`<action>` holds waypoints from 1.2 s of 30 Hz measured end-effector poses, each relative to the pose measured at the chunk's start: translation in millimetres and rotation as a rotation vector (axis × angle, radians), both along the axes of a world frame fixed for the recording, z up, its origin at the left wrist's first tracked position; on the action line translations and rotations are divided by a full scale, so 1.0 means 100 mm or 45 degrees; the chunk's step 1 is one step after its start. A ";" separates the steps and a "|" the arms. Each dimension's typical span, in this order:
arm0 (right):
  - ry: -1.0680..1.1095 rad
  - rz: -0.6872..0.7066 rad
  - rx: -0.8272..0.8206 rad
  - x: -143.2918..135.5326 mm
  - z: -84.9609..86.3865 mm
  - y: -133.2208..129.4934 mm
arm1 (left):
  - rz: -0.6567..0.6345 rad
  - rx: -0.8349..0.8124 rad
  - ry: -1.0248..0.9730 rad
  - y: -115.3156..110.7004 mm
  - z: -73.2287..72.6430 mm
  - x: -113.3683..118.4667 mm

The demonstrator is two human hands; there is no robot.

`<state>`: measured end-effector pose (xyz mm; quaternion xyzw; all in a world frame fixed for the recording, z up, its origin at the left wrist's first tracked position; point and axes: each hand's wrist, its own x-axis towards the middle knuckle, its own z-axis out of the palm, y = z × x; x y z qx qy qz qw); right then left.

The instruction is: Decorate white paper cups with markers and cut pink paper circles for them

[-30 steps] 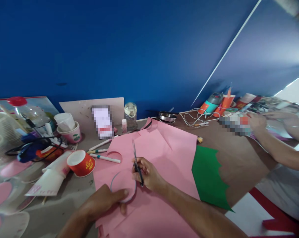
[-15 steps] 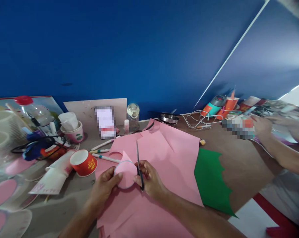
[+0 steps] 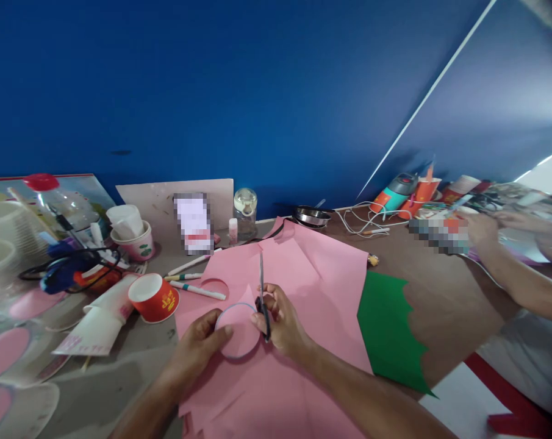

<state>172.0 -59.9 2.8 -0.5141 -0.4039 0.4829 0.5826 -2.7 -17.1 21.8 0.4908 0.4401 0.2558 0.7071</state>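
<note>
Between thumb and fingers, my left hand (image 3: pixel 207 338) pinches the left edge of a pink paper circle (image 3: pixel 239 332) with a blue outline. My right hand (image 3: pixel 278 317) is closed around black-handled scissors (image 3: pixel 261 280), whose blades point away from me. Its thumb is at the circle's right edge. A pointed pink scrap (image 3: pixel 247 294) shows just beyond the circle. Large pink sheets (image 3: pixel 321 305) lie beneath both hands. Whether the blades are parted cannot be made out.
To the left are a red paper cup (image 3: pixel 153 299), white markers (image 3: pixel 197 290) and stacked cups. A phone (image 3: pixel 194 224) leans at the back. Green paper (image 3: pixel 392 332) lies right of the pink sheets. Another person's hands (image 3: pixel 486 235) are at the far right.
The circle and my left hand have moved slightly right and toward me. The scissors have shifted right and stand more upright. The other person's hand has moved slightly.
</note>
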 end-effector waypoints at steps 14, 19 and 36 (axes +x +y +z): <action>0.104 0.153 -0.048 -0.04 0.15 -0.07 | 0.327 -0.163 -0.350 -0.02 -0.10 0.03; -0.080 0.353 -0.126 -0.03 0.13 -0.13 | 0.424 -0.209 -0.428 0.02 -0.05 0.01; -0.172 0.410 -0.203 0.02 0.20 -0.14 | 0.289 -0.229 -0.385 0.03 -0.04 0.03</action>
